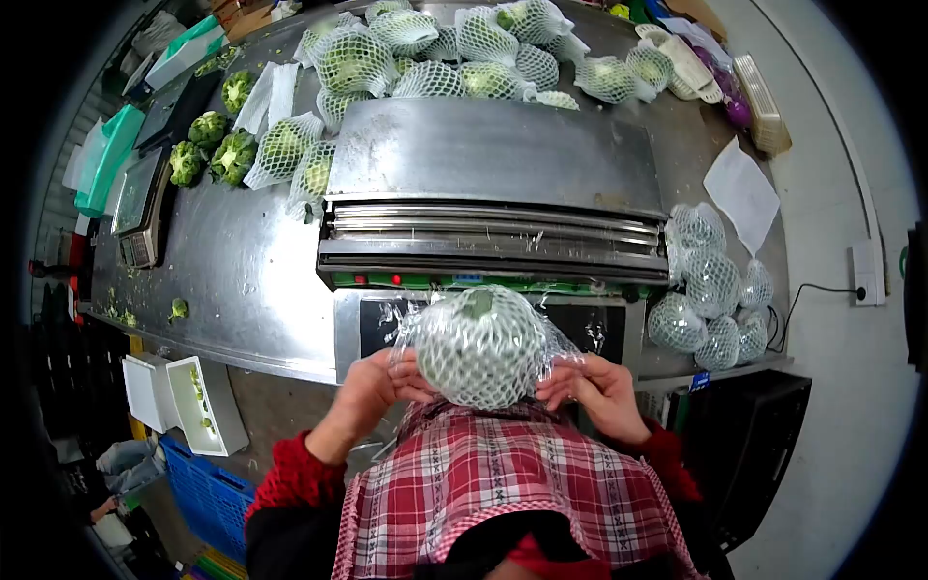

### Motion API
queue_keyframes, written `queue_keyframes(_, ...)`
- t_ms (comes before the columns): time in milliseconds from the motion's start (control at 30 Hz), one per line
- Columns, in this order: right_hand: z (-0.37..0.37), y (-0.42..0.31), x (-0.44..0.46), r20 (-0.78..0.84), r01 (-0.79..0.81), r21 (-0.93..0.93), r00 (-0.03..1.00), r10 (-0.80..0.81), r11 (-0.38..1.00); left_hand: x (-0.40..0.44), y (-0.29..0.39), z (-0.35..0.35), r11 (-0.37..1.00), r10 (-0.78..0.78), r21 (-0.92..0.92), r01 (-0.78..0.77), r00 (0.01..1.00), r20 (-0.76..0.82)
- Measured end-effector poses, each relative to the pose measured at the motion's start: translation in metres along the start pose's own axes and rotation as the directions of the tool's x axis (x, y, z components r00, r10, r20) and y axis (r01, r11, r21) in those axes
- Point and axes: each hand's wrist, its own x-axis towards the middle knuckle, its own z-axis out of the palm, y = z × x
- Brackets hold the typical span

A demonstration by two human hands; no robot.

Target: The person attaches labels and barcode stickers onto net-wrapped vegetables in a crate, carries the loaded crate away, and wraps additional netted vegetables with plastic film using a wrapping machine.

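A round pale-green vegetable head (480, 348), which looks like a cauliflower, sits in a white foam net with clear plastic film drawn around it. It is held in front of the apron, at the front edge of the wrapping machine (493, 237). On its left side, my left hand (379, 389) has its fingers closed on the gathered film. My right hand (596, 390) pinches the film on the opposite side. Loose film ends stick out by both hands. The underside of the head is hidden.
Netted heads (425, 58) crowd the back of the steel table. Bare heads (232, 158) lie left, near a scale (145, 208). Film-wrapped netted heads (712, 283) stand right of the machine. Below are a white foam box (227, 411) and a blue crate (208, 493).
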Motion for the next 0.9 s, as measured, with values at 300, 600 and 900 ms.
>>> queue_keyframes(300,-0.024,0.022,-0.053,-0.577,-0.464,-0.099,0.748,0.328,0.880,-0.085,-0.043,0.005,0.992,0.126,0.109,-0.068,0.679,-0.723)
queue_keyframes(600,0.060,0.160,-0.001,-0.310,-0.111,-0.331,0.951,0.003,0.937,0.027,-0.153,-0.027,0.367,0.476,0.928,0.070,0.843,-0.252)
queue_keyframes(900,0.036,0.108,0.016,0.285,0.345,-0.242,0.919,-0.273,0.907,0.011,0.038,0.162,0.814,-0.341,0.577,-0.066,0.750,0.567)
